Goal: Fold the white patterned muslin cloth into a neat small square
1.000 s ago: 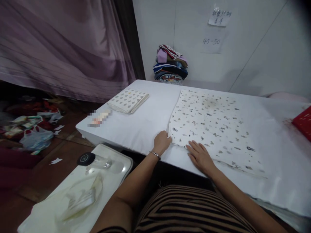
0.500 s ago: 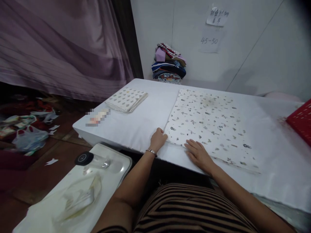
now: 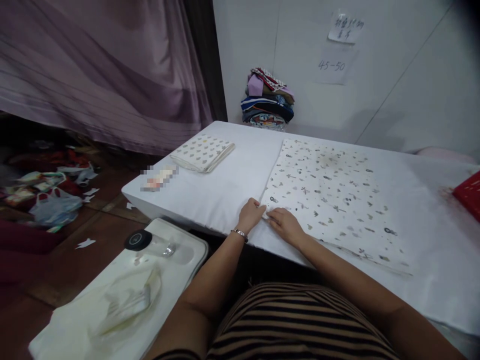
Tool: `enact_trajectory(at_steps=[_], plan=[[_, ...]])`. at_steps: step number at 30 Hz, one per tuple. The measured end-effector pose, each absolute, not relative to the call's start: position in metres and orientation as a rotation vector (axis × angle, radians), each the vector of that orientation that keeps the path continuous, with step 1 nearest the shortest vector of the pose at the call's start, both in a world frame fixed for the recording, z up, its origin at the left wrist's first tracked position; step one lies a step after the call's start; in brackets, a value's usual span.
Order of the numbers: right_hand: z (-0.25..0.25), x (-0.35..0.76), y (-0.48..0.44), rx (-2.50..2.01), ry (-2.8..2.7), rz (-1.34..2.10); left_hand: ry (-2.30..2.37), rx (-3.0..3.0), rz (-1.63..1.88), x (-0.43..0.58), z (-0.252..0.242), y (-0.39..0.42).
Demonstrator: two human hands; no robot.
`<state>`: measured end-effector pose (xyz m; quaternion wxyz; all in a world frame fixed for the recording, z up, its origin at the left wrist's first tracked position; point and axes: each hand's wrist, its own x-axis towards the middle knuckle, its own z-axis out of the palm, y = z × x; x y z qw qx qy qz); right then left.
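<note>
A white cloth (image 3: 330, 195) with small grey and dark prints lies spread in a rough rectangle on the white-covered table (image 3: 247, 150). At its near left corner, my left hand (image 3: 252, 215), with a bracelet at the wrist, closes its fingers on the cloth's edge. Close beside it, my right hand (image 3: 287, 226) is also closed at the same corner, where a bit of the fabric bunches up between the two hands. A brownish stain shows near the cloth's far side.
A folded cloth with grey motifs (image 3: 202, 152) lies at the table's left. A side stand (image 3: 168, 290) holds a dark-lidded clear bottle (image 3: 138, 240) and a plastic bag (image 3: 129, 300). Folded fabrics (image 3: 267, 100) are stacked by the wall. A red basket (image 3: 468, 195) stands right.
My right hand has slid left along the near edge to my left hand and has closed on the corner. The view has shifted slightly left.
</note>
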<state>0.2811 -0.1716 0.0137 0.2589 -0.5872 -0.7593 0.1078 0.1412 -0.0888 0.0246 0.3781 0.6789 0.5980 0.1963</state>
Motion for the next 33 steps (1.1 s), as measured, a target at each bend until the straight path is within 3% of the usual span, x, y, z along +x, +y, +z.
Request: enact_trajectory(at_steps=[14, 23, 33], plan=[[0.017, 0.28, -0.164, -1.643, -1.826, 0.512, 1.054, 0.997, 0.674, 0.125, 0.029, -0.107], [0.01, 0.28, -0.158, -1.635, -1.601, 0.681, 1.096, 1.08, 0.763, 0.13, 0.018, -0.11], [0.011, 0.276, -0.156, -1.577, -1.638, 0.645, 1.068, 1.132, 0.831, 0.129, 0.005, -0.114]])
